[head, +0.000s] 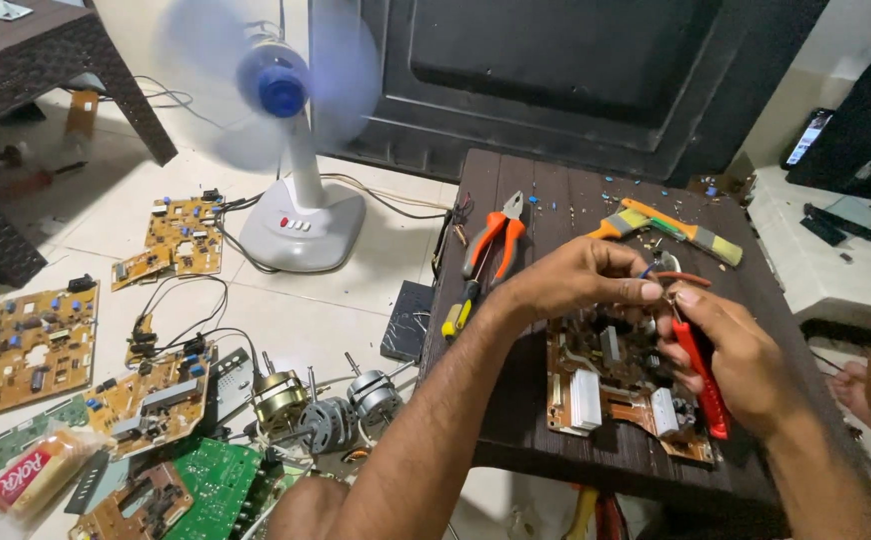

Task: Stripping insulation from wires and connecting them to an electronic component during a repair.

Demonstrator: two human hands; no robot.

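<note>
The left hand (pixel 581 280) pinches a thin red-brown wire (pixel 681 278) between fingertips, while the right hand (pixel 741 355) is closed round a red-handled cutting tool (pixel 706 385) — both just above a brown circuit board (pixel 621 395) crowded with components on the dark wooden table (pixel 556 200). The board looks stiff, light and fragile — best held by its edges. Orange-handled pliers (pixel 496 240) lie nearby.

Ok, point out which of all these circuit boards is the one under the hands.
The brown circuit board on the dark table, directly beneath both hands. All the other boards lie on the tiled floor.
</note>
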